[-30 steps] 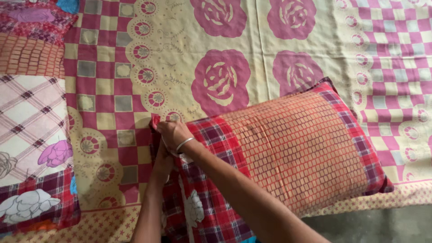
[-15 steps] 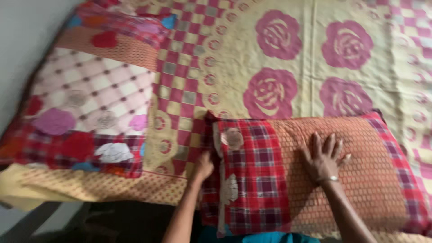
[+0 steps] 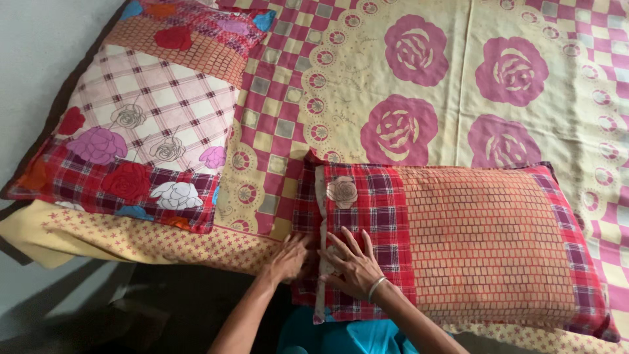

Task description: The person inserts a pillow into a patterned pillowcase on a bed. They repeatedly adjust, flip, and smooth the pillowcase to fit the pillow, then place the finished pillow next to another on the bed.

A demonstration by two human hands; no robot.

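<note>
A red plaid pillow with an orange brick-patterned middle lies on the bed in front of me. My right hand rests flat, fingers spread, on its left plaid end beside a pale strip along the cover's opening. My left hand touches the pillow's left edge just beside it, fingers partly hidden against the cover; I cannot tell whether it grips the cloth.
A second pillow with plaid and flower patches lies at the left by the wall. The bedsheet is cream with pink roses and checks. The bed's front edge and dark floor are below left.
My right hand has moved from the pillow's orange middle to its left plaid end, close to my left hand. The view has steadied and tilted slightly.
</note>
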